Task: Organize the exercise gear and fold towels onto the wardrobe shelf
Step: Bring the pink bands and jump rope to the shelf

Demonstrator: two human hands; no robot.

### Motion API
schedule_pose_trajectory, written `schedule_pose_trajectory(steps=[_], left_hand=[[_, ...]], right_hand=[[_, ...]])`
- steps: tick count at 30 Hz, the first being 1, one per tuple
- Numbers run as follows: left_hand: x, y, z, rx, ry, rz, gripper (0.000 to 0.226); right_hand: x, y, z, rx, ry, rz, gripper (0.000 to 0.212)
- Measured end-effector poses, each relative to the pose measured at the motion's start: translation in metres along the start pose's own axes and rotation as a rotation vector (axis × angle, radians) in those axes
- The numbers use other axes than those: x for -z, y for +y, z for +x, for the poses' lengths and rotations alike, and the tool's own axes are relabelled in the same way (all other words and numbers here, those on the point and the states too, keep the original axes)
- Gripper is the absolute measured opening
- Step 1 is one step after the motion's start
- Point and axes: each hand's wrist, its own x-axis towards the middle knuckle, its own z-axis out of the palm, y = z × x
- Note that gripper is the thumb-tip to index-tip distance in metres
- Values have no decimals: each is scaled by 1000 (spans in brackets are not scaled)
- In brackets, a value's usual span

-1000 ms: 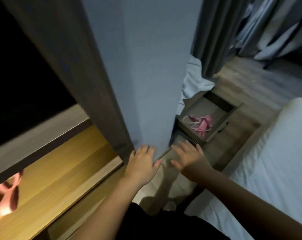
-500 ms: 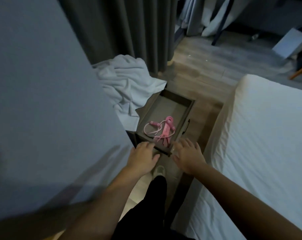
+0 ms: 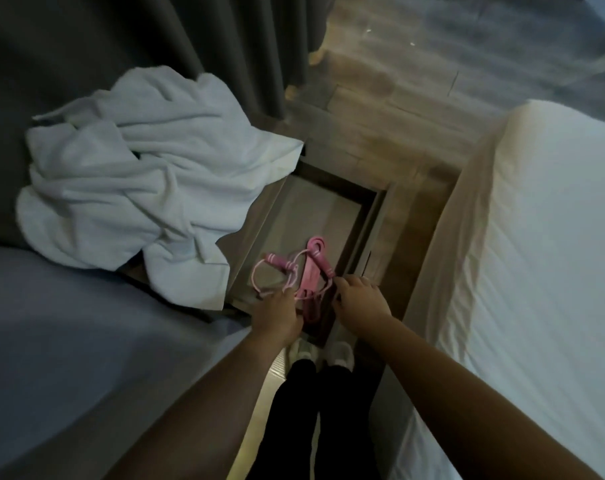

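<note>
A pink jump rope (image 3: 279, 263) lies in an open grey drawer (image 3: 373, 216), tangled with a pink band (image 3: 309, 282). My left hand (image 3: 277, 317) reaches down onto the rope's pale cord at the drawer's near end; its fingers point away and are hidden. My right hand (image 3: 360, 303) is just right of it, bent fingertips at the end of the rope's second handle. Whether either hand grips anything does not show. A crumpled white towel (image 3: 138, 174) lies left of the drawer, one corner hanging over its edge.
A bed with a white sheet (image 3: 536, 254) runs along the right, close to the drawer. Dark curtains (image 3: 225, 46) hang behind the towel. A blue-grey panel (image 3: 69, 341) fills the lower left. My feet (image 3: 339, 353) stand on the narrow floor strip below the drawer.
The view swung from the wardrobe down to the drawer. Both hands dropped from above the drawer's near edge onto the pink rope inside it.
</note>
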Motion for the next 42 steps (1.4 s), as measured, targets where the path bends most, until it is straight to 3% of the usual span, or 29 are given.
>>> schedule_pose_trajectory(steps=[5,11,15,20,24,28,34,39,42], left_hand=[[-38,-23,71,36,22,163,53],[-76,-34,143,41,-66,126,59],[-94,-37,163,6,-60,320,53],[-94,-51,157,-94,-26,307,42],[-74,-58,142,-83,68,95,35],[-57,-63,120,-7,162,140,37],[-67,-76,108,47,63,90,30],[-75,-70,104,99,66,38,33],[-59,-62,92,128,115,101,41]], right_hand=[[-9,21,88,76,-70,-135,47],[-33,35,176,170,-119,-289,49],[-44,37,205,242,-149,-308,51],[-46,34,209,268,-181,-263,58],[-45,36,212,289,-188,-307,61],[-51,31,216,379,-152,-457,69],[-66,31,229,585,14,-751,85],[-63,33,240,769,82,-820,77],[-42,38,231,817,100,-766,61]])
